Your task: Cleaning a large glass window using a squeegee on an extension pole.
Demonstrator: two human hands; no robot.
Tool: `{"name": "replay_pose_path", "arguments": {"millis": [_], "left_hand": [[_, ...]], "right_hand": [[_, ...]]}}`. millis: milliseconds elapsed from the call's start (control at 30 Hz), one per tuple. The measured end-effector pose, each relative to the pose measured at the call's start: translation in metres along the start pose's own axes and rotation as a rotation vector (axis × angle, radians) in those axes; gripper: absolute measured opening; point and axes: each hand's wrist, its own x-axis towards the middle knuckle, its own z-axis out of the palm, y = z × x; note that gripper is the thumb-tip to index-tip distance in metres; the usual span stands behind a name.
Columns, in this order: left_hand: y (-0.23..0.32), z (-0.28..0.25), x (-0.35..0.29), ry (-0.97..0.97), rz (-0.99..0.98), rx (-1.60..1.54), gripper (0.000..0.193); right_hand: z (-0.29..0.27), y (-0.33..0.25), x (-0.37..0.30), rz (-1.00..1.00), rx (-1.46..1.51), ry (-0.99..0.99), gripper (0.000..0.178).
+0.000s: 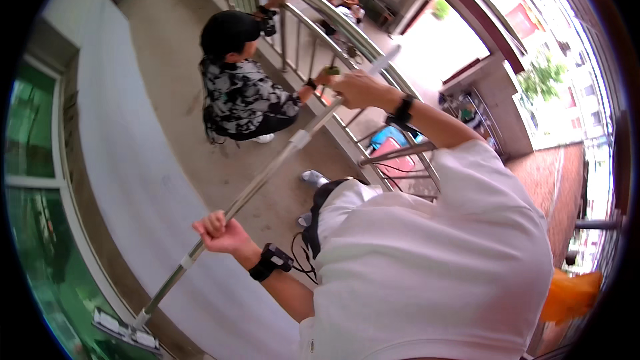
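A long-handled window wiper [270, 167] with a metal pole slants across the view. Its flat grey and white head [125, 330] is at the lower left, by the frame of a green-tinted window [33, 247]; I cannot tell if it touches the glass. My left hand [223, 233] is closed round the lower part of the pole. Higher up, near the railing, my right hand [363, 90] grips the pole close to its pale upper end [385, 60]. Each wrist wears a black band.
A metal railing [313, 0] runs along the walkway [167, 47]. Beside it crouches a person [243, 87] in a black cap, one hand on a rail, the other with something green. Blue and pink items [393, 150] lie beyond the bars. An orange bag [570, 297] hangs at right.
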Motion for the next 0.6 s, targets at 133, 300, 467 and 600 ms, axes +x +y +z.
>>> {"name": "replay_pose_path", "arguments": {"millis": [133,300,467,600], "left_hand": [[-0.012,-0.036,-0.004,-0.008,-0.122,0.001,0.035],[-0.031,-0.082,0.003,0.009,-0.260,0.079,0.027],[-0.009,-0.049,0.044,0.033,-0.342,0.189,0.015],[0.000,-0.052,0.079,0.098,-0.321,0.299,0.006]], "right_hand": [[0.051,0.017,-0.037,0.036,-0.040,-0.171,0.019],[0.136,-0.011,-0.104,0.235,0.080,-0.118,0.006],[0.221,-0.050,-0.118,0.139,0.313,-0.039,0.012],[0.196,-0.098,-0.089,0.247,0.501,-0.423,0.029]]}}
